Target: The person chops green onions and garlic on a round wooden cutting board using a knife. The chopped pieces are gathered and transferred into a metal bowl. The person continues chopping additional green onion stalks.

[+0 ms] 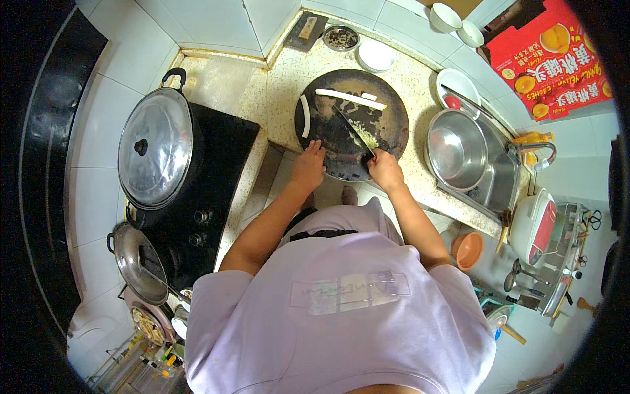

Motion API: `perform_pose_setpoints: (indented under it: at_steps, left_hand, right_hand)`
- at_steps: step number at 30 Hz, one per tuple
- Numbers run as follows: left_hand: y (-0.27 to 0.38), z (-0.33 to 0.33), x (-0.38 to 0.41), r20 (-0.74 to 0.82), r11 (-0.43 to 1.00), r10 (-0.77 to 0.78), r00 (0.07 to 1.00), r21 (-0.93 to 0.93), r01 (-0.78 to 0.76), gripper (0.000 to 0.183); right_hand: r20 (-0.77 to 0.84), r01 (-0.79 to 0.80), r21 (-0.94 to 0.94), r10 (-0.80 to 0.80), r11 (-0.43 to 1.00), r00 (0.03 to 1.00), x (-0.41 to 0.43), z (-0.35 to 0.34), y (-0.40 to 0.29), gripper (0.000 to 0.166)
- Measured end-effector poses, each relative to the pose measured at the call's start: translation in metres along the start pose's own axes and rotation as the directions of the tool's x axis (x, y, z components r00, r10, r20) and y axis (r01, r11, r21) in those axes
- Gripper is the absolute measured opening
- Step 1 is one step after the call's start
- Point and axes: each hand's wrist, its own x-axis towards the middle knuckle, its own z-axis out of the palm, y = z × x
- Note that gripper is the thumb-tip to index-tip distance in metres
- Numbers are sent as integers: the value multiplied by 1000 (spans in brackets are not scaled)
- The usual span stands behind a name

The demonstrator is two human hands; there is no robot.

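A dark round cutting board [352, 162] lies on the counter before me. My right hand [386, 171] grips a kitchen knife [355, 132], whose dark blade points up and to the left across the board. Finely chopped pale green-white pieces [368, 134] lie beside the blade. My left hand [309, 166] rests its fingers on the board's near left edge and holds nothing. Farther back lies a long white stalk [349, 98], perhaps scallion, with a short piece [368, 96] beside it. Another white stalk [305, 116] lies along the left rim.
To the left, a large lidded pot [156, 147] stands on the black stove [216, 162], with a wok [140, 263] nearer me. On the right, a steel basin [455, 147] overlaps the sink [502, 182]. A sharpening stone [306, 30] and small dishes [377, 55] sit behind the board.
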Motion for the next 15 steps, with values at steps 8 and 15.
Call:
perform_pose_setpoints:
  at_steps: [8, 15]
  left_hand:
    - [0, 3, -3, -11, 1000, 9, 1000, -6, -9, 55]
    - [-3, 9, -1, -12, 1000, -15, 1000, -18, 15, 56]
  right_hand:
    - [-19, 20, 0, -20, 1000, 1000, -8, -1, -8, 21]
    - [-82, -21, -36, 18, 999, 996, -6, -12, -6, 24]
